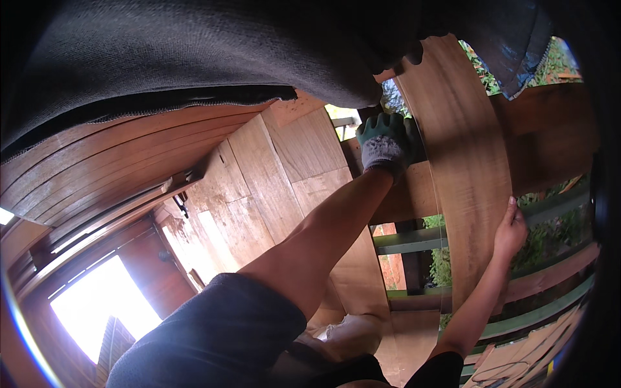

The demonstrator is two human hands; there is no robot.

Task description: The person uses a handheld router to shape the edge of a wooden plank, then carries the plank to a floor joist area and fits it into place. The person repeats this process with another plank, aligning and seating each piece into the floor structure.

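Observation:
My left hand [385, 142], in a green and grey work glove, is raised beside a long wooden board [467, 155], with its fingers curled at a dark gap left of the board; what they hold is unclear. My bare right hand [511, 229] grips the board's right edge lower down, thumb along it. The board lies across a wider wooden crosspiece [540, 136] and over open slats [407, 242], with greenery showing through the gaps. Dark cloth with a zipper [194, 45] covers the top of the view and partly hides the board's far end.
Left of my left arm are fitted wooden panels [252, 161], a curved-looking plank surface [103, 155] and a bright opening [97, 304] at the lower left. More green slats [550, 210] and loose thin wood pieces [517, 355] lie at the right.

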